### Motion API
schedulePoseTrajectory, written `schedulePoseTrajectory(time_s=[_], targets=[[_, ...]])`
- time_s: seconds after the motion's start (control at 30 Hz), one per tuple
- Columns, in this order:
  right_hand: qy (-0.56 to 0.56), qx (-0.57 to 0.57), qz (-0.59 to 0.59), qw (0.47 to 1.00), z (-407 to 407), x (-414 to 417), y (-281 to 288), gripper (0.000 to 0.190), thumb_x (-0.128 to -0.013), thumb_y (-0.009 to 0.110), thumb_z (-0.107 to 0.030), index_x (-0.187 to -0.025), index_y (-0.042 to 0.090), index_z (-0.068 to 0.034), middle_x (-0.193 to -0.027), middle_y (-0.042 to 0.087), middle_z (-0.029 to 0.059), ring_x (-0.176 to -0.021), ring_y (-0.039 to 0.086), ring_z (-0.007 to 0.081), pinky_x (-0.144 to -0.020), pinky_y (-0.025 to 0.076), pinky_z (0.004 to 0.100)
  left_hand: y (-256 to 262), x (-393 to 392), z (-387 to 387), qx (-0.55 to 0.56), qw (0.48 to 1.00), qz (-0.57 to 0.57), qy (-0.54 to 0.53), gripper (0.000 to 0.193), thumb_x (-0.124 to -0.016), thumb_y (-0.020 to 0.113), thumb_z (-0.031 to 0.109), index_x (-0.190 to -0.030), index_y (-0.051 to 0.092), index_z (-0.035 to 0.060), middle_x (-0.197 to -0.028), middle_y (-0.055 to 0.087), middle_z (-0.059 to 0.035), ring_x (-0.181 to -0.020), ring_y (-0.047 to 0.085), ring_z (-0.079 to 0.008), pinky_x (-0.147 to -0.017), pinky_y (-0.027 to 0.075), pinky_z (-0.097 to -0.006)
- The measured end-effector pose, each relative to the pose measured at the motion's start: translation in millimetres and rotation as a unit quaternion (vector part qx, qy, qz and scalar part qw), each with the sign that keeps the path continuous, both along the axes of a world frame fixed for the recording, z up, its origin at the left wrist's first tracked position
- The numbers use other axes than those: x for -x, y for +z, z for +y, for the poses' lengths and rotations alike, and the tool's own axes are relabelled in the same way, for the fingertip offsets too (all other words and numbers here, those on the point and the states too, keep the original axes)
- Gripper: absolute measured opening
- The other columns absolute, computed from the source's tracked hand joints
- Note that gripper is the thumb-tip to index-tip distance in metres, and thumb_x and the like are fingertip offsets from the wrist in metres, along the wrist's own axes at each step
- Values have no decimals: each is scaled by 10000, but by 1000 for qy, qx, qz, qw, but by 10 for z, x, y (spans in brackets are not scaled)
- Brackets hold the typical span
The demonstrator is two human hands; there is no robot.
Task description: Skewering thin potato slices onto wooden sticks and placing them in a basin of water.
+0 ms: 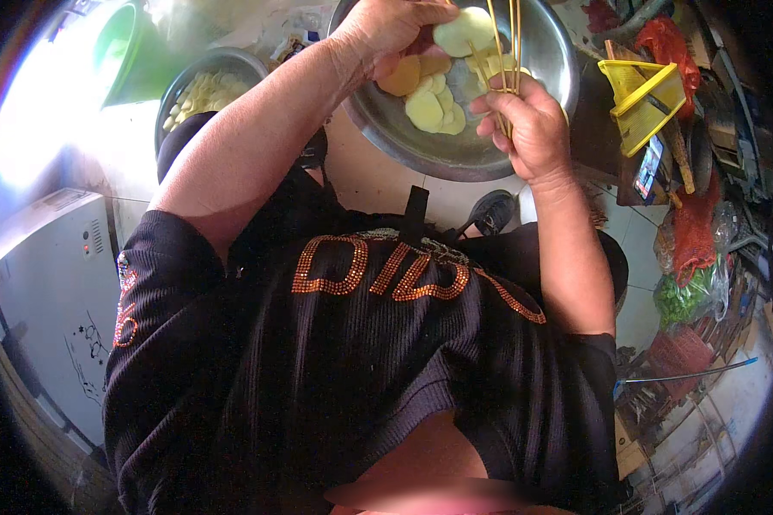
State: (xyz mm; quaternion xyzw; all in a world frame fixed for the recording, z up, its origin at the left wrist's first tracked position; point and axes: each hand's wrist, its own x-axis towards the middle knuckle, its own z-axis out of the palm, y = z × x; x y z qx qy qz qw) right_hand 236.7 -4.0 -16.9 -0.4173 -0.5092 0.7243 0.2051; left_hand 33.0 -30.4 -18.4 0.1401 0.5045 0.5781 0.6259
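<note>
My right hand point(522, 125) grips several thin wooden skewers point(514, 38), which point up and fan apart. One skewer tip meets a large pale slice, apparently potato point(465, 33), held above a wide metal basin point(399, 149). At the upper left edge of that slice, my left hand point(393, 32) pinches it between thumb and fingers. Below the hands, more pale yellow slices point(433, 108) lie overlapping in the basin. Whether the skewer passes through the held slice is hard to see.
A smaller metal bowl point(209, 90) of pale slices stands at left, near a green bucket point(119, 55). At right are a yellow plastic slicer point(644, 106), a phone point(648, 167), red mesh bags point(694, 241) and bagged greens point(683, 296). A white appliance point(51, 309) stands left.
</note>
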Motion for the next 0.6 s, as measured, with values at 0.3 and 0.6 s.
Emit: schedulePoseTrajectory(time_s=[0.3,0.6], targets=[[38,-5,-40,998,36,-89,-20,213,-862,613,-208,-998,584,-48,-720,624,55,-515,565,92,-404,348,187,58,366,57,-68,996,42,50,124,-888,567,109,-967,597,18,-879,660,-111,-730,650,-210,-600,542,-327],[-3,-25,-30,999,11,7,-57,215,-832,666,-217,-974,601,-70,-713,619,31,-500,536,81,-416,366,183,83,-147,-120,24,991,47,-122,178,-861,642,128,-991,618,8,-875,634,-71,-748,615,-134,-588,526,-258]])
